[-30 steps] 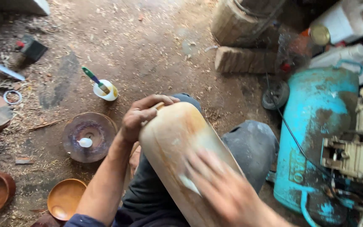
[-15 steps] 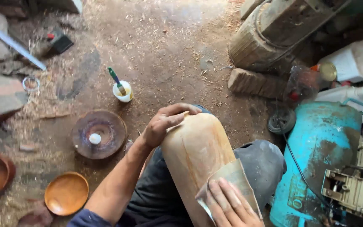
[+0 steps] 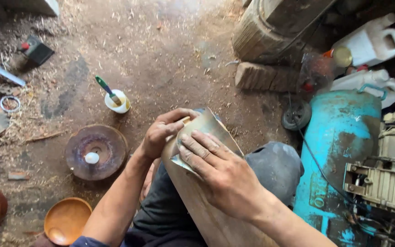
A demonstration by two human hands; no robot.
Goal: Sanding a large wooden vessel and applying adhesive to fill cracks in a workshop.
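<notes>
Pressing flat, my right hand (image 3: 225, 174) is pinning one sheet of sandpaper (image 3: 206, 132) against the upper end of a long wooden piece (image 3: 197, 206), fingers together and spread over the sheet. I am curling my left hand (image 3: 163, 132) around that same top end, gripping the wood, which is lying tilted across my lap. On the dirt floor to the left I am counting two wooden bowls (image 3: 67, 219), one round disc (image 3: 96, 151) and one white cup (image 3: 117, 103) with a brush in it. One blue tank (image 3: 339, 137) is standing to the right, two white jugs (image 3: 371, 43) behind it.
</notes>
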